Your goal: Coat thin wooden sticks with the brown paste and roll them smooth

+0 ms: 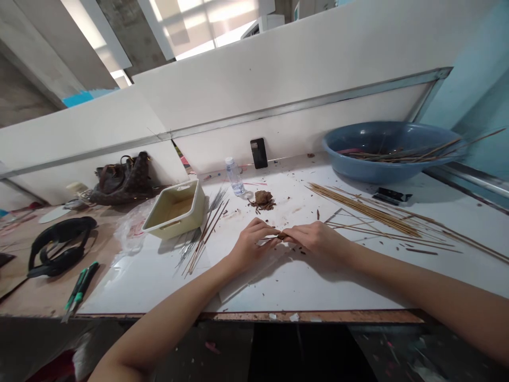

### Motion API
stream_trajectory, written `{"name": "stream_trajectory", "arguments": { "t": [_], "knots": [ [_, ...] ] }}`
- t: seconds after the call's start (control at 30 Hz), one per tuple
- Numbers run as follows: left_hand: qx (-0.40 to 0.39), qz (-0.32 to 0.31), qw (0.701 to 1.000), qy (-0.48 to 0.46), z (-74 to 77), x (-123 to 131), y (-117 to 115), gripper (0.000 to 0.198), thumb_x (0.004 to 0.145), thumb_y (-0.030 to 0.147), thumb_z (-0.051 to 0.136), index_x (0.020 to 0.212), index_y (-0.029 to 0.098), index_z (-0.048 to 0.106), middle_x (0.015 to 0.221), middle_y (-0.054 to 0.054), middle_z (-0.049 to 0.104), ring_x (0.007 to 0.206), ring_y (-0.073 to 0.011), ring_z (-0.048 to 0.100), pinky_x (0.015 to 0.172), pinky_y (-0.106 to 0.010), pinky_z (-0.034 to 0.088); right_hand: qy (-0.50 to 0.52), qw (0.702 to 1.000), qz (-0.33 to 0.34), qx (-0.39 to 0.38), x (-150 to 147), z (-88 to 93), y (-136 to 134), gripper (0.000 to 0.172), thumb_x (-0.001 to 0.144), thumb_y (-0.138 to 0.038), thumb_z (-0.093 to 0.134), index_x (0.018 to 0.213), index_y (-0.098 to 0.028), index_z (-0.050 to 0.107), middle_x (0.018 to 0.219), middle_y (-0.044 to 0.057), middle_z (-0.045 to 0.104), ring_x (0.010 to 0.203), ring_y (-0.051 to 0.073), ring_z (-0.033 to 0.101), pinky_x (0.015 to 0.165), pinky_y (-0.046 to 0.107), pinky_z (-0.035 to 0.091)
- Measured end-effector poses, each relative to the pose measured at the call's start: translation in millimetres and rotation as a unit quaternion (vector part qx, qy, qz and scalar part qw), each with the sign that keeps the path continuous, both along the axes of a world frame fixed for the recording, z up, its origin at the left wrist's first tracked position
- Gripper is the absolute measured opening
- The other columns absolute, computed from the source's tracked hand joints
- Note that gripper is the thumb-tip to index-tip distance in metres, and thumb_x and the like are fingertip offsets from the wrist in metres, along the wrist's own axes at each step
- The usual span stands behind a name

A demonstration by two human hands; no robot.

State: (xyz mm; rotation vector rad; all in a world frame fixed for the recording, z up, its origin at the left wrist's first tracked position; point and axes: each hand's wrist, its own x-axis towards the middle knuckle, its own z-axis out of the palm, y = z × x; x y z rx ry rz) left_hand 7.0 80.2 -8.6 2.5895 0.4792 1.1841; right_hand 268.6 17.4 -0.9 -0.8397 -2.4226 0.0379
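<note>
White table (302, 286) under everything. Blue basin (358, 159) back right, long sticks (397, 155) lying in it. Loose thin sticks (366, 215) spread right of the hands. Cream tray (175, 209) left, dark handbag (127, 180) behind it, more sticks (204, 244) just beside it. Water bottle (234, 176), phone (259, 153) against the back panel, brown lump (263, 199) with crumbs near them. Hands together mid-table: left hand (252, 246) and right hand (318, 239) pinching a small brown piece (283, 236) between them, details too small to tell.

White partition panels (278, 69), steel trim rail (302, 102), pale blue wall (473, 69), bright window (210, 26), bare concrete ceiling (131, 32)
</note>
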Motion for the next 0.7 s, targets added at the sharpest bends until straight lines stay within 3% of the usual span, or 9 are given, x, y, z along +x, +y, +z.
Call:
{"name": "stream_trajectory", "arguments": {
  "t": [0.13,0.3,0.4,0.7],
  "knots": [
    [0.002,-0.002,1.000,0.002,-0.1,0.2,-0.3,0.030,0.105,0.034,0.082,0.133,0.024,0.080,0.108,-0.011,0.084,0.099,-0.0253,0.073,0.086,-0.040,0.065,0.010,1.000,0.011,-0.009,0.7,-0.4,1.5,0.024,0.112,-0.028,0.062,0.132,-0.014,0.062,0.104,0.012,0.080,0.088,0.025,0.077,0.070,0.034,0.056],
    [0.017,-0.015,1.000,-0.007,1.2,0.5,-0.4,0.021,0.105,0.030,0.081,0.126,0.024,0.082,0.102,-0.010,0.084,0.094,-0.0243,0.072,0.081,-0.039,0.064,-0.003,1.000,0.012,-0.002,1.3,1.3,2.2,0.021,0.117,-0.025,0.052,0.131,-0.016,0.064,0.107,0.013,0.081,0.093,0.025,0.080,0.074,0.034,0.060],
    [0.017,-0.015,1.000,-0.014,1.7,0.6,-0.1,0.017,0.104,0.028,0.082,0.121,0.024,0.083,0.099,-0.008,0.084,0.091,-0.0235,0.072,0.079,-0.037,0.062,0.006,1.000,0.012,0.013,1.3,1.0,3.1,0.020,0.115,-0.026,0.058,0.132,-0.018,0.066,0.112,0.013,0.082,0.098,0.026,0.081,0.077,0.036,0.063],
    [0.011,-0.008,1.000,-0.020,1.1,1.1,0.0,0.014,0.104,0.029,0.083,0.116,0.022,0.084,0.092,-0.009,0.084,0.086,-0.0229,0.072,0.075,-0.036,0.063,0.059,0.994,0.028,0.088,-1.4,-4.4,7.3,0.030,0.115,-0.017,0.058,0.144,-0.019,0.061,0.115,0.010,0.083,0.099,0.024,0.083,0.076,0.033,0.066]
  ]
}}
